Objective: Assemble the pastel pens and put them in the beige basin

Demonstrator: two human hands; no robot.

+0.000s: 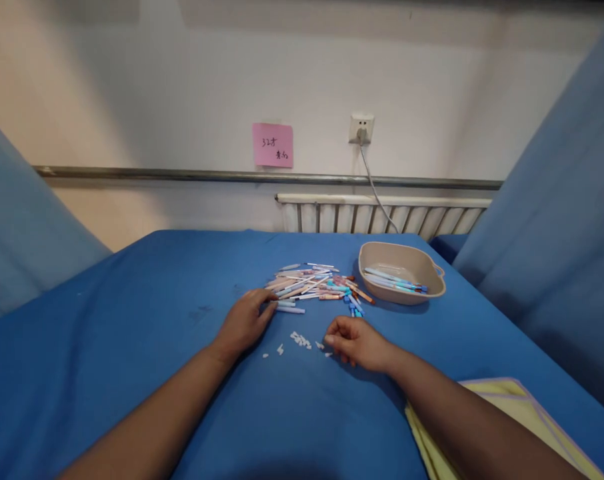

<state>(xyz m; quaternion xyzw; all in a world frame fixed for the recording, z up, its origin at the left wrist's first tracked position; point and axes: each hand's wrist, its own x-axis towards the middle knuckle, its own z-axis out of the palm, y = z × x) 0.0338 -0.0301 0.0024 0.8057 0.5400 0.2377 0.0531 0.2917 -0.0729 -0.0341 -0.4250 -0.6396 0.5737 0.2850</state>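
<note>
My left hand (247, 320) is at the near left edge of a loose pile of slim pens and pen parts (307, 283), white, peach, blue and brown. Its thumb and fingers close around the end of a pale pen barrel (286, 304). Just below that lies a lavender barrel (291, 310). Small white pen-tip-like pieces (301, 341) are scattered on the blue sheet between my hands. To their right, my right hand (358, 343) has its fingers curled in a pinch, beside a small white piece (320, 345). Whatever is between those fingertips is too small to make out.
A beige basin (435, 293) holding several pale blue pens (395, 281) stands right of the pile. A folded yellow cloth (512, 407) lies under my right forearm. Blue curtains (557, 200) hang at both sides; behind the blue-covered surface (192, 400) are a radiator (382, 217) and wall.
</note>
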